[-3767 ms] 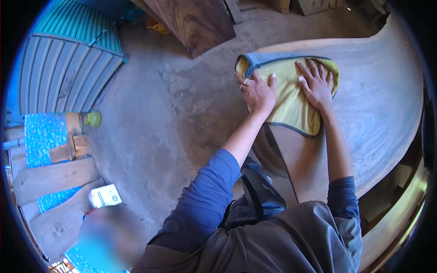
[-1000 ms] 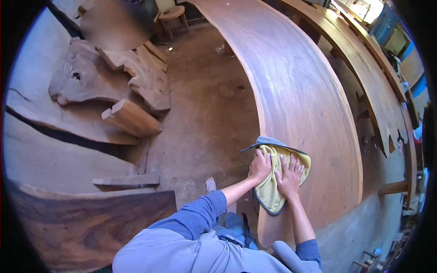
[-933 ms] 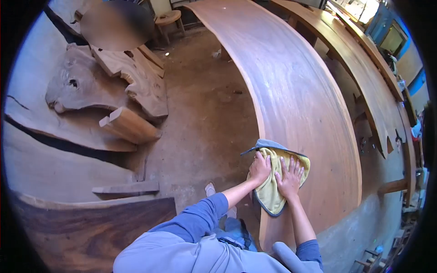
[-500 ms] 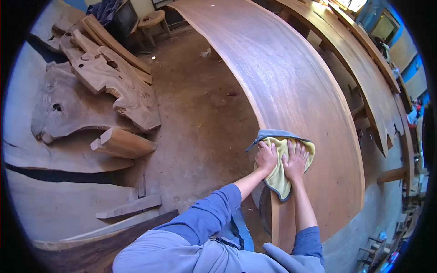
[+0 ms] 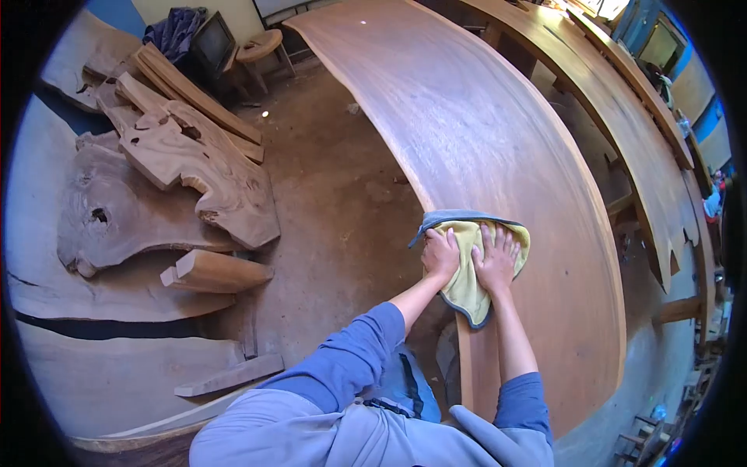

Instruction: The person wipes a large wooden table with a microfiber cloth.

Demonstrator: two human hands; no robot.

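A yellow-green cloth with a dark grey edge (image 5: 465,268) lies on a long wooden slab (image 5: 498,148), at its left edge near me. My left hand (image 5: 441,257) is on the left part of the cloth, its fingers curled into the fabric by the slab's edge. Flat on the cloth's right part presses my right hand (image 5: 496,261), fingers spread. Both forearms reach forward in rolled-up blue sleeves. The cloth's grey border is folded up along its far side.
Rough wood slabs (image 5: 210,171) lean and lie at the left, with a thick timber block (image 5: 222,272) beside them. Another long slab (image 5: 615,117) runs along the right. A round stool (image 5: 259,45) stands at the back, over the bare floor (image 5: 334,202).
Both hands and the cloth have slid slightly forward and left along the slab. The head view has shifted a little. My hold on the cloth looks the same.
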